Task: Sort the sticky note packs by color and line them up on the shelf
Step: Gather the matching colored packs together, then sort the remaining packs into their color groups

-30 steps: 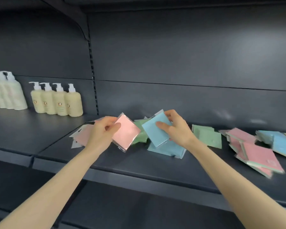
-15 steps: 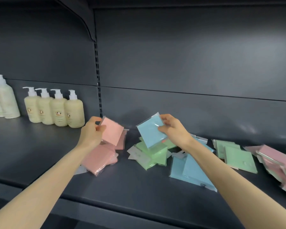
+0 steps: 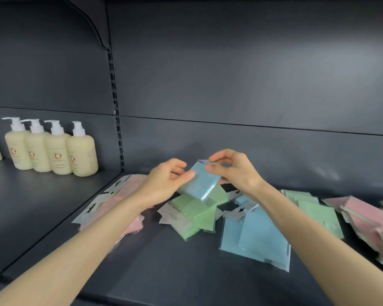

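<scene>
The blue pack (image 3: pixel 202 181) is hanging tilted in the air, just above the green pile (image 3: pixel 195 214), held between both hands. The right hand (image 3: pixel 234 171) is pinching its clear top flap between thumb and forefinger; the left hand (image 3: pixel 164 184) is gripping its left edge, thumb in front and fingers curling behind.

The pack is looking light and thin: a small, fairly stiff pad inside a glossy, slippery sleeve. The flap is likely flimsy and will bend, so the firmer hold is across the pad itself, thumb on one face and fingers on the other. A light pinch should be enough, and dropping it should do no harm.

Around it, the shelf (image 3: pixel 164 272) is carrying loose colour groups: a pink pile (image 3: pixel 122 195) under the left forearm, a blue pile (image 3: pixel 257 237) beneath the right forearm, more green packs (image 3: pixel 318 215) beyond, and a mixed heap (image 3: pixel 367 215) at the right edge. Nothing is lying in a tidy line yet. Pump bottles (image 3: pixel 53 149) are standing well apart on the left.
</scene>
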